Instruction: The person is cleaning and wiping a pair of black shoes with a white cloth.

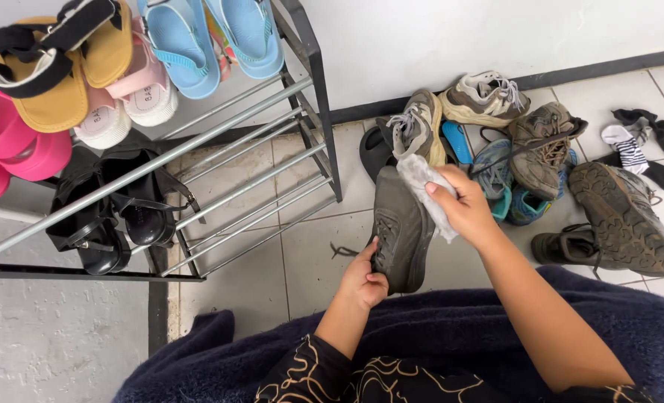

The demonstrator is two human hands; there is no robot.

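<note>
Centrally, the left hand (363, 282) grips the near end of a grey shoe (401, 227) above the tiled floor (302, 254). The right hand (462, 209) pinches a pale cloth (421, 183) against its far end. Steady bracing with short, firm strokes suits wiping.
</note>
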